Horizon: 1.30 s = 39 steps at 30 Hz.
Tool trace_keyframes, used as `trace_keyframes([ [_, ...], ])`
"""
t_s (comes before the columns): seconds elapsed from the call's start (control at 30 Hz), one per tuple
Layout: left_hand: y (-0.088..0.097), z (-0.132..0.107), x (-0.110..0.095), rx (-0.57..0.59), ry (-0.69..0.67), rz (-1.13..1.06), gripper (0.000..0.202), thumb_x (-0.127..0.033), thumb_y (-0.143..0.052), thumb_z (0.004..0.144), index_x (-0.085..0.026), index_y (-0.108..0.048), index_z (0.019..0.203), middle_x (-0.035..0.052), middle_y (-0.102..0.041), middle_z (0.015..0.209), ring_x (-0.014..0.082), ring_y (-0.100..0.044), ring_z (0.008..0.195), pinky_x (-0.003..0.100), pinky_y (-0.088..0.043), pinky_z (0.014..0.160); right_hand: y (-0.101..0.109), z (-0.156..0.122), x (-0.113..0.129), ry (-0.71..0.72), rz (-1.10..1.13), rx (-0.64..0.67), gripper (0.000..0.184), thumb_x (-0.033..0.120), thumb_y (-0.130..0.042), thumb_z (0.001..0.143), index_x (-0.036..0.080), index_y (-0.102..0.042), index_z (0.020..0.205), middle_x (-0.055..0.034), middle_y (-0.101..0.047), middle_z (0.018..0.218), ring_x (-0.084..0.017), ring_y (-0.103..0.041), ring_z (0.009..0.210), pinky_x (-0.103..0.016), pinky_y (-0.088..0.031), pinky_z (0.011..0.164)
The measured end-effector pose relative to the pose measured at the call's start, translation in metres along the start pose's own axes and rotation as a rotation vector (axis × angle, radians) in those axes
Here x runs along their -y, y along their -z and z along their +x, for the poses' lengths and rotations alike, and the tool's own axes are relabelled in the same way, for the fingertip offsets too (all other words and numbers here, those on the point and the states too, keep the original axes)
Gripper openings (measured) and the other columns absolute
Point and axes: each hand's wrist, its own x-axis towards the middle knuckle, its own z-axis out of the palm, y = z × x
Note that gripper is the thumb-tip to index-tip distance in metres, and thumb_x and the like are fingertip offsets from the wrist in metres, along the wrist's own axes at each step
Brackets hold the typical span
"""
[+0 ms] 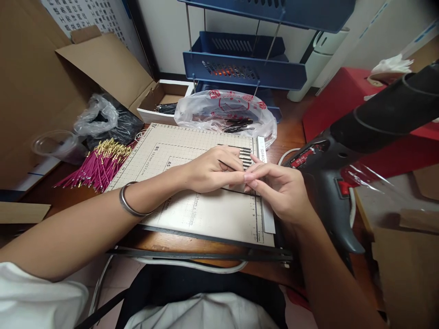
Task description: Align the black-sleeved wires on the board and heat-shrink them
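My left hand (217, 171) is closed over the board, with a thin black wire-like strand (224, 165) sticking out between its fingers. Fingertips of my right hand (283, 187) are pinched together against the tip of my left thumb; whatever lies between them is too small to make out. Beneath both hands is a cream paper-cutter board (212, 212) printed with grid lines and paper sizes. Several short black strands (245, 155) lie side by side near its right edge, partly covered by my fingers. A pale ruler strip (268, 218) runs along that edge.
Magenta wires with gold tips (99, 164) are bundled at left. Behind the board are a plastic bag (226, 103) holding dark strands and an opened cardboard box (146, 98). A black heat-gun-like tool (329, 183) stands close at right, before a red box (356, 100). Blue shelves (243, 68) rise behind.
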Motion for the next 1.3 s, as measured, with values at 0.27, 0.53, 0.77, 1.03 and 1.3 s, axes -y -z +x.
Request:
trace_keyframes([
  [0.27, 0.0, 0.0, 0.002, -0.003, 0.033, 0.024, 0.056, -0.048, -0.059, 0.109, -0.02, -0.069, 0.061, 0.0027, -0.072, 0.065, 0.0144, -0.05, 0.063, 0.034, -0.042, 0.076, -0.001, 0.0, 0.001, -0.011, 0.001, -0.019, 0.007, 0.02, -0.075, 0.092, 0.026, -0.077, 0.088, 0.0043, -0.081, 0.074, -0.016, -0.08, 0.073, -0.058, -0.04, 0.133],
  [0.53, 0.003, -0.002, 0.002, -0.081, 0.044, 0.104, 0.051, -0.048, -0.067, 0.104, -0.02, -0.072, 0.062, 0.0035, -0.069, 0.061, 0.015, -0.051, 0.064, 0.032, -0.046, 0.073, 0.002, 0.001, -0.001, -0.032, -0.05, -0.023, 0.01, 0.023, -0.074, 0.093, 0.025, -0.076, 0.084, 0.0026, -0.082, 0.078, -0.016, -0.08, 0.077, -0.058, -0.039, 0.134],
  [0.77, 0.006, -0.002, 0.001, -0.087, 0.037, 0.087, 0.05, -0.047, -0.065, 0.106, -0.019, -0.075, 0.066, 0.0042, -0.071, 0.064, 0.0142, -0.058, 0.068, 0.027, -0.047, 0.07, 0.005, 0.002, -0.002, -0.051, -0.093, -0.051, 0.013, 0.027, -0.074, 0.093, 0.025, -0.076, 0.08, 0.0012, -0.081, 0.077, -0.018, -0.079, 0.078, -0.061, -0.036, 0.134],
  [1.03, 0.014, -0.002, 0.002, -0.108, 0.085, 0.119, 0.057, -0.058, -0.067, 0.103, -0.019, -0.075, 0.062, 0.0042, -0.067, 0.059, 0.0134, -0.058, 0.064, 0.026, -0.045, 0.066, 0.007, 0.003, -0.006, -0.043, -0.172, -0.1, 0.016, 0.027, -0.076, 0.091, 0.026, -0.076, 0.075, -0.0017, -0.082, 0.088, -0.022, -0.078, 0.092, -0.064, -0.038, 0.131],
  [1.3, 0.02, -0.004, 0.006, -0.121, 0.154, 0.087, 0.065, -0.068, -0.06, 0.103, -0.017, -0.074, 0.064, 0.0043, -0.065, 0.059, 0.0132, -0.057, 0.06, 0.026, -0.045, 0.063, 0.007, 0.003, -0.01, -0.051, -0.178, -0.141, 0.016, 0.03, -0.077, 0.09, 0.027, -0.076, 0.075, -0.0017, -0.082, 0.086, -0.024, -0.078, 0.095, -0.068, -0.025, 0.137],
])
